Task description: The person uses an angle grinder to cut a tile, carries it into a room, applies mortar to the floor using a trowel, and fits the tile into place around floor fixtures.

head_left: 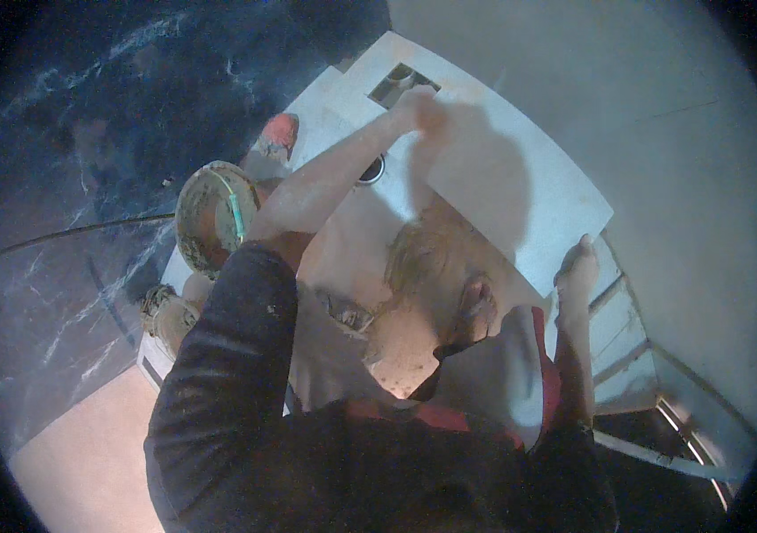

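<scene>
White, flat, four-sided slab [543, 182] with a rectangular cutout [394, 82] near one end is lying aslant at upper centre, between the person's two hands. Spreading across the left is a dark blue-grey, white-veined marbled surface [85, 133]; a smooth, plain grey surface [618, 107] is filling the upper right. Below the slab, a brown-stained, patchy surface [432, 253] is showing between the person's dark-sleeved arms.

A round, mud-crusted bucket [185, 213] is standing just beyond the left arm, probably there for easy reach; a slim pale-green strip [236, 218] is leaning inside it. The left hand [416, 108] is reaching to the cutout, probably because its edge is offering a hold; the fingertips are blurring, so I cannot tell whether they are pinching. The right hand [578, 265] is resting by the slab's right-hand end, thumb pointing up, its fingers hiding from view, so its grip is unclear too. Being set well apart, the hands are seemingly steadying both ends.

Smaller still, a rounded red-and-grey lump [281, 131] is sitting near the bucket, and a dark-centred ring [372, 169] is showing beside the left forearm.
</scene>
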Motion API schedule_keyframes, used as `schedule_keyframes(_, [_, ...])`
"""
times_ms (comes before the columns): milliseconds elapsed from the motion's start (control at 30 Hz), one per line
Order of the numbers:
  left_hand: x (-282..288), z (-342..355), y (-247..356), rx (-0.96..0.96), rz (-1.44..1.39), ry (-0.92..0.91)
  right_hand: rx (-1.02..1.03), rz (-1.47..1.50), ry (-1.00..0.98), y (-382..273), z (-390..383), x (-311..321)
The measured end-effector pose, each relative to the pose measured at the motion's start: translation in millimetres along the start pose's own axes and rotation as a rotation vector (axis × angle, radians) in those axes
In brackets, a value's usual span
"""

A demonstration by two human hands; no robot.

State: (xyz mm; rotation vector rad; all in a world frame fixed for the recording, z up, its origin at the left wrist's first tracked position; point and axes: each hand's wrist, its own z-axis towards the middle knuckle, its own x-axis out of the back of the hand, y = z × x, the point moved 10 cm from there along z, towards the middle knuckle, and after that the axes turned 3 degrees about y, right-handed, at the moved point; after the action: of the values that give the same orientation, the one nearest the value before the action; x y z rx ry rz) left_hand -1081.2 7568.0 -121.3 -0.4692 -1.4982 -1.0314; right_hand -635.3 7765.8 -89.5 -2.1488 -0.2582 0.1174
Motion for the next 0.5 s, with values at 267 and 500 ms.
schedule_keyframes(267, [1, 12, 4, 0.333, -0.126, -0.037, -0.016, 0.152, -0.021, 57, 65, -10])
schedule_keyframes(500, [-50, 28, -50, 0.328, -0.193, -0.073, -0.018, -0.022, -0.185, 87, 90, -44])
